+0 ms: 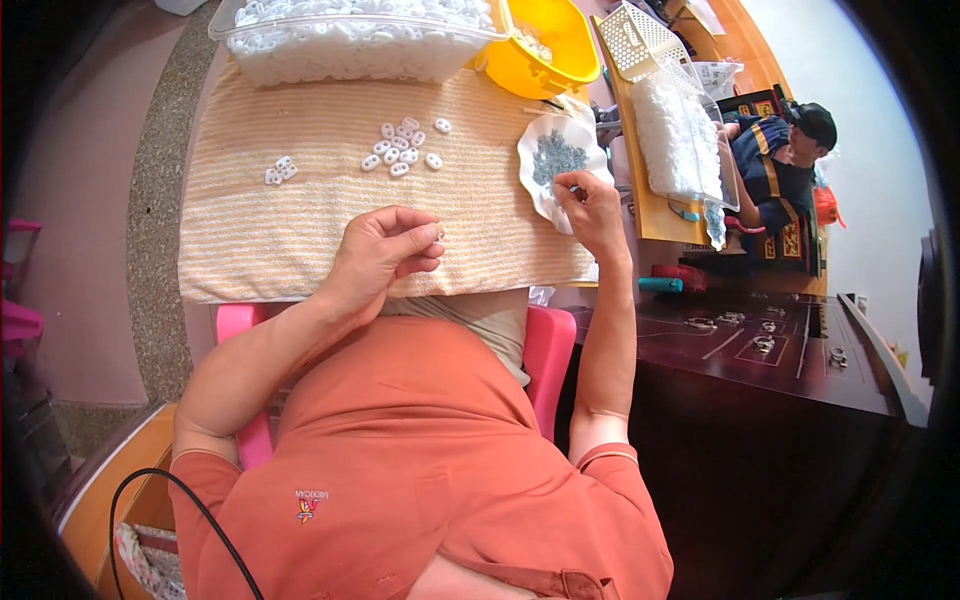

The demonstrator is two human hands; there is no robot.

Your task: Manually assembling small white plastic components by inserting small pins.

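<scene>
My left hand (390, 247) is over the near part of the striped towel, thumb and forefinger pinched on a small pale piece (439, 236) that mostly hides behind the fingertips. My right hand (594, 212) reaches over a white wavy-rimmed dish (537, 190). Its fingers are pinched together, and whatever may be between them is too small to make out. Small grey-blue pieces (558, 158) lie heaped in the dish. Ahead of my left hand, several white oval plastic parts with holes (400, 143) sit in a loose group. A smaller cluster of white parts (281, 170) rests farther left.
A clear tub (350, 65) full of white parts stands at the towel's far edge, beside a yellow basin (555, 70). The striped towel (240, 225) covers the table. Across to the right, another person (775, 165) sits by a bin of white pieces (680, 140).
</scene>
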